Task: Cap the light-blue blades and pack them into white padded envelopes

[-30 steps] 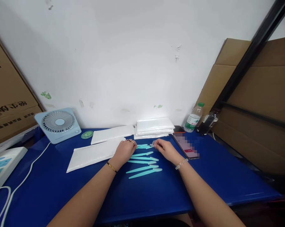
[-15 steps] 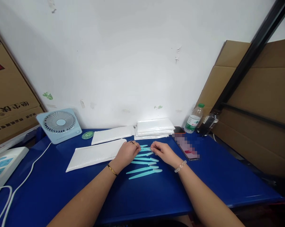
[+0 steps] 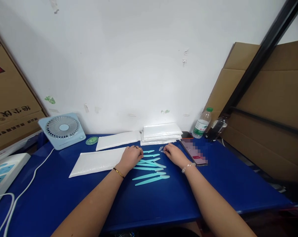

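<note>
Several teal eyebrow razors (image 3: pixel 151 179) lie in a loose row on the blue table, blades to the right, some of them crossing. My left hand (image 3: pixel 131 158) is closed over the handle ends of the upper ones and grips an eyebrow razor (image 3: pixel 152 155); its fingertips are partly hidden. To the right, my right hand (image 3: pixel 174 154) is pinched on a small clear blade cap (image 3: pixel 163 151), just above the table. Another clear piece (image 3: pixel 161 148) lies beside those fingertips.
White padded mailers (image 3: pixel 97 161) lie at the left, with a stack (image 3: pixel 161 132) behind. A phone (image 3: pixel 194 153), a water bottle (image 3: pixel 202 124) and a dark bottle (image 3: pixel 217 127) stand or lie at right. A blue fan (image 3: pixel 63 130) and a power strip (image 3: pixel 5 174) are left.
My right hand has moved slightly right, away from the razor tips. My left hand has drawn a little left. Small clear pieces now show beside the right fingertips.
</note>
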Demonstrator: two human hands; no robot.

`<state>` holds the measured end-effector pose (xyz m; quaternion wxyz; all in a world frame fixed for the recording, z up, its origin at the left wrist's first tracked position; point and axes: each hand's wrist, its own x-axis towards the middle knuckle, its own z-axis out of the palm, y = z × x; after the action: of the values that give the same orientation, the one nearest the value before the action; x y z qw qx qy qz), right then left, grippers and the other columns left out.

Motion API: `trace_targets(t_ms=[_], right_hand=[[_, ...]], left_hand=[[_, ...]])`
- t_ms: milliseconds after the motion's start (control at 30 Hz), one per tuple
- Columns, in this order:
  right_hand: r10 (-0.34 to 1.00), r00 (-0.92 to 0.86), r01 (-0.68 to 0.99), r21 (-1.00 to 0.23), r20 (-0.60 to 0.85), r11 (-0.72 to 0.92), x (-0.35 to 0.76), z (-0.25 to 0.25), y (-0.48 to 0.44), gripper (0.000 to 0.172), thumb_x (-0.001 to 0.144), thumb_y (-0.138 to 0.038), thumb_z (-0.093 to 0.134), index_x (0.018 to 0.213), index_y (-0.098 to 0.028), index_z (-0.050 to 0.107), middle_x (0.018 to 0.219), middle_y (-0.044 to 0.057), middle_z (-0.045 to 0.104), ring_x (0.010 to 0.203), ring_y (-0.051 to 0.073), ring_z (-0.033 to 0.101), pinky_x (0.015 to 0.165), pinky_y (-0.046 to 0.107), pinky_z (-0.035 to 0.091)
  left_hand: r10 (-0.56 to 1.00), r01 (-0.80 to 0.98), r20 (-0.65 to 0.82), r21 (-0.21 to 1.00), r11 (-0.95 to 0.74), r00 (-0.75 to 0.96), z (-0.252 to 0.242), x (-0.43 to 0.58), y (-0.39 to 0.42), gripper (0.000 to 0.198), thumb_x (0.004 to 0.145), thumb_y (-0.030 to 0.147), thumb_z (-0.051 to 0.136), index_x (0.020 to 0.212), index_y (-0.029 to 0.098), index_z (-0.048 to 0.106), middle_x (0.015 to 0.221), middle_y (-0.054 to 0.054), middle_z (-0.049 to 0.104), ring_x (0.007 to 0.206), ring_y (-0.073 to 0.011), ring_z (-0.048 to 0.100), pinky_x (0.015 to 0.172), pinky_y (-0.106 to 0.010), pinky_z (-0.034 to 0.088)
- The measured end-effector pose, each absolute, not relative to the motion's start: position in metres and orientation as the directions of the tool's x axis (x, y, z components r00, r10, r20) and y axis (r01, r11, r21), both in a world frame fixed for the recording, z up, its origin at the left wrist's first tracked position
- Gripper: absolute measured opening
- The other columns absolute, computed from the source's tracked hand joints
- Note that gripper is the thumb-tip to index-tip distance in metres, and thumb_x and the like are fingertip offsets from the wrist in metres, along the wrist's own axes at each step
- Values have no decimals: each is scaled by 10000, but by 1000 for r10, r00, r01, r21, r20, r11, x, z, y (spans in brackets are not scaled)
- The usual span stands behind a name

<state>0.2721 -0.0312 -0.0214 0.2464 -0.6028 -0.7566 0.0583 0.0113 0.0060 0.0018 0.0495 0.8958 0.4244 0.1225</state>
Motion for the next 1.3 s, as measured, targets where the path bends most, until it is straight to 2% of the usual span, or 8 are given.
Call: trace_targets(t_ms=[100, 233, 367, 533, 933, 1067, 1133, 1300], right_hand=[[939, -143, 900, -355, 312, 255, 270, -21, -33, 159, 880, -205, 455, 794, -188, 588, 865, 72, 577, 784, 185, 548, 688, 289, 424], [942, -124, 853, -451, 312, 262, 271, -17, -36, 158, 896, -248, 439, 820, -195, 566, 863, 55, 598, 760, 174, 552, 682, 284, 419], [935, -154, 772, -551, 319, 316, 271, -13, -38, 149, 899, -262, 434, 833, -204, 554, 866, 36, 628, 775, 169, 566, 717, 293, 422], [923, -208, 717, -590, 325, 370, 267, -10, -40, 147, 892, -242, 444, 812, -204, 561, 920, 41, 634, 835, 167, 578, 776, 303, 428], [901, -291, 691, -581, 322, 431, 256, -9, -41, 184, 905, -240, 438, 879, -208, 617, 881, 37, 630, 807, 168, 585, 757, 295, 453], [910, -178, 805, -476, 374, 353, 263, -14, -34, 238, 886, -210, 465, 1043, -202, 642, 1040, 87, 604, 976, 208, 561, 868, 343, 442], [909, -182, 836, -428, 375, 344, 263, -17, -32, 251, 857, -209, 517, 1066, -199, 656, 1064, 97, 605, 1010, 224, 552, 888, 356, 440], [905, -197, 818, -446, 377, 364, 260, -21, -30, 219, 784, -71, 528, 872, -182, 696, 930, 66, 664, 846, 177, 617, 816, 309, 476]], left_hand=[[758, 748, 199, 140, -649, 621, 3, 13, 5, 190, 868, 266, 468, 813, 192, 634, 837, -44, 663, 788, -183, 588, 705, -294, 347], [749, 756, 230, 71, -650, 622, 1, 13, 6, 280, 913, 257, 374, 799, 169, 615, 787, -64, 653, 744, -186, 589, 670, -304, 332], [752, 752, 243, 111, -649, 613, -1, 12, 7, 274, 913, 255, 376, 808, 170, 615, 795, -65, 652, 763, -187, 593, 673, -304, 330], [761, 750, 254, 159, -642, 598, 1, 12, 8, 266, 908, 239, 382, 793, 178, 614, 809, -56, 652, 765, -189, 586, 672, -307, 325], [724, 695, 191, 200, -690, 663, 13, 13, -2, 259, 893, 257, 422, 772, 188, 640, 856, -52, 663, 814, -190, 582, 728, -298, 366], [770, 733, 245, 239, -637, 589, 6, 9, 4, 230, 871, 289, 464, 996, 236, 650, 1072, -42, 633, 1032, -226, 529, 826, -326, 384], [794, 756, 231, 245, -607, 562, 2, 9, 8, 266, 864, 297, 472, 1079, 249, 622, 1113, -41, 615, 1059, -227, 517, 849, -333, 387], [817, 779, 163, 246, -577, 553, 0, 10, 12, 180, 846, 270, 472, 859, 233, 648, 935, -31, 648, 933, -210, 563, 790, -325, 385]])
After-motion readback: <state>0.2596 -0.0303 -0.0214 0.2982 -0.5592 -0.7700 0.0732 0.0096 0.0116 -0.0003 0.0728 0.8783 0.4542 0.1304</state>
